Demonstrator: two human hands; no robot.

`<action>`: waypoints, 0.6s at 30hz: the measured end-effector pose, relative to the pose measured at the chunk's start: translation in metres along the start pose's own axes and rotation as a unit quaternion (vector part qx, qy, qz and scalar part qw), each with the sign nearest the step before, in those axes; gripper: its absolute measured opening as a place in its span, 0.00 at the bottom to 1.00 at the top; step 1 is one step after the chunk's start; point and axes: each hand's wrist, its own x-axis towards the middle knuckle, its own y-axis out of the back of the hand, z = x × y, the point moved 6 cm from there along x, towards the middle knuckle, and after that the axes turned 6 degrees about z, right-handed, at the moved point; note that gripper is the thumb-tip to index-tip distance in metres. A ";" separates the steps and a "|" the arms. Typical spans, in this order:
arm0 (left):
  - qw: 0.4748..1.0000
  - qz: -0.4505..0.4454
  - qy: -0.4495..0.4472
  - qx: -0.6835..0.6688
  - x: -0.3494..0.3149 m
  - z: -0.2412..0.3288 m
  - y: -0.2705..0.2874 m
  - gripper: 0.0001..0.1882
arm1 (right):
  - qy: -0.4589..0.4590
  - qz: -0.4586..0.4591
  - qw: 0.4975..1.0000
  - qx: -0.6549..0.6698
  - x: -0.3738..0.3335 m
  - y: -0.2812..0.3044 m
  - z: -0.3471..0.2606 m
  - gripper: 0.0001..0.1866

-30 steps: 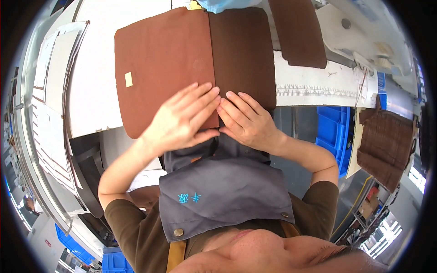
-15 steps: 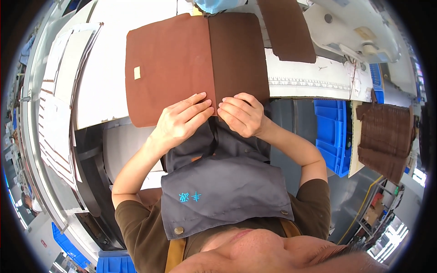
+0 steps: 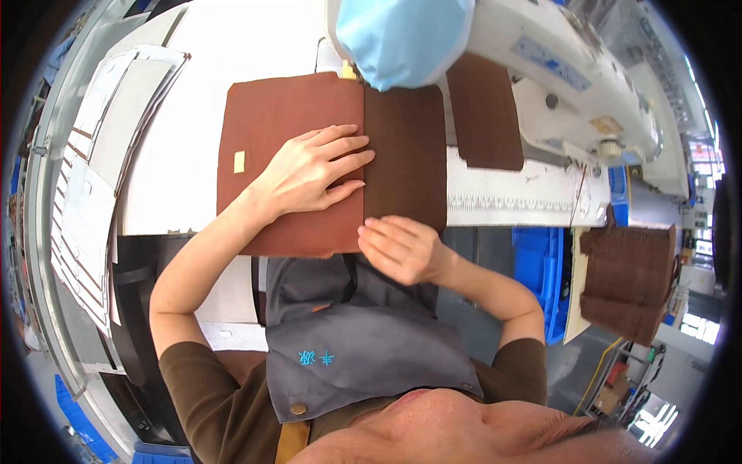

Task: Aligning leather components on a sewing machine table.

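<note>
1. On the white worktable (image 3: 178,193), a large brown leather panel (image 3: 286,131) is lying flat, with a darker brown panel (image 3: 406,155) joining it along a vertical seam; their top edges are disappearing under a light blue cover (image 3: 402,35) on the sewing machine (image 3: 572,85).
2. The left hand (image 3: 309,174) is pressing flat on the lighter panel, fingers spread and reaching the seam.
3. The right hand (image 3: 398,247) is resting at the near edge by the seam, fingers curled loosely; whether it is pinching the leather is hard to tell.
4. A small yellow tag (image 3: 239,161) is sitting on the lighter panel.
5. Another brown piece (image 3: 485,116) is lying partly under the machine.
</note>
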 end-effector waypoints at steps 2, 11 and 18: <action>1.000 -0.004 -0.010 0.016 0.002 -0.012 -0.006 0.15 | 0.009 -0.009 1.000 0.005 0.004 0.000 0.001 0.08; 1.000 0.004 -0.002 0.009 0.013 -0.035 -0.008 0.16 | 0.011 -0.015 0.999 0.034 0.022 -0.004 0.029 0.06; 0.999 -0.002 0.036 0.024 0.019 -0.044 -0.009 0.15 | -0.004 -0.045 0.998 0.045 0.030 -0.009 0.053 0.06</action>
